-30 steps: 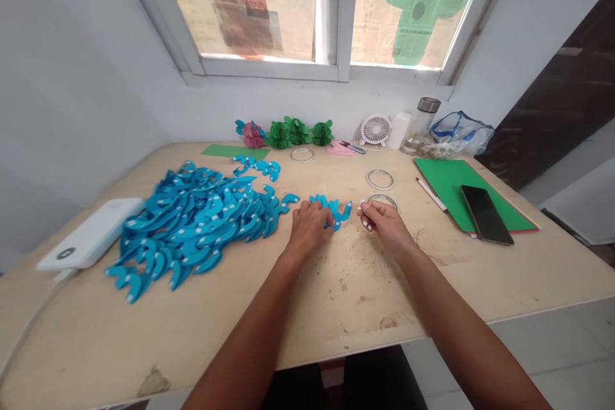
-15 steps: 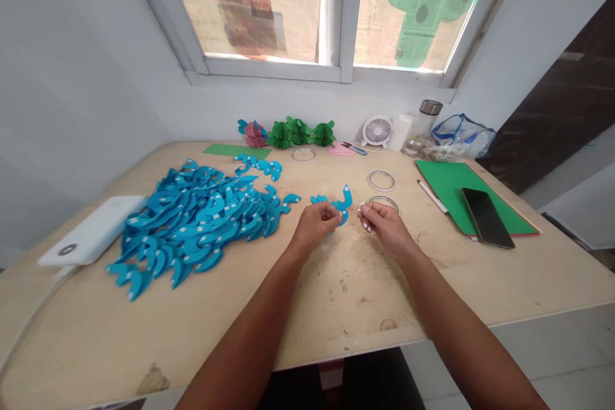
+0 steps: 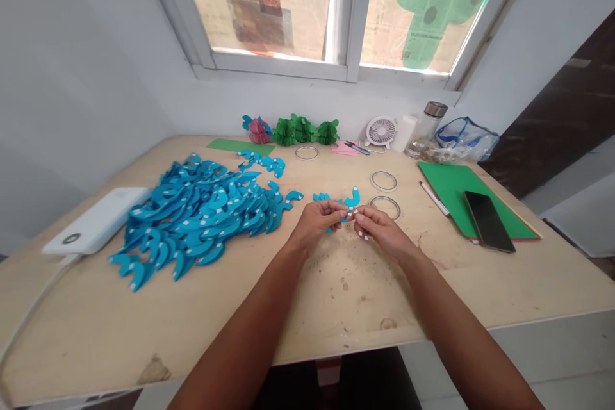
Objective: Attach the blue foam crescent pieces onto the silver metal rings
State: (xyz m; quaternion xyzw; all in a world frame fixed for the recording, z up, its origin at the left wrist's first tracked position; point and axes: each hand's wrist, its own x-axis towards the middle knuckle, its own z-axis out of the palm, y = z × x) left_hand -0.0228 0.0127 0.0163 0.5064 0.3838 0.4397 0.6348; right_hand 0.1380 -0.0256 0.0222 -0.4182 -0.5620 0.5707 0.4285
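Observation:
My left hand (image 3: 318, 223) is closed, its thumb and fingers pinching a curved blue paper cutout (image 3: 353, 196) dotted with small white squares. Close against it, my right hand (image 3: 383, 229) pinches a small white square (image 3: 356, 211) at the cutout's edge. More white squares (image 3: 364, 236) stick to the right fingers; they look like bits of tape. Several blue paper pieces (image 3: 321, 196) lie just behind the left hand. To the left spreads a big heap of blue paper cutouts (image 3: 206, 211), many bearing white squares.
Tape rings (image 3: 384, 181) lie behind my right hand. Rightward are green sheets (image 3: 446, 182), a phone (image 3: 489, 221) and a white pen (image 3: 435, 198). A white power bank (image 3: 96, 223) with a cable sits far left. Paper ornaments (image 3: 302, 130), scissors (image 3: 358, 148), a small fan (image 3: 382, 132) and a bottle (image 3: 426, 130) stand along the wall.
My right hand has moved left toward my left hand, so the fingertips now meet at the blue cutout. The view has shifted slightly.

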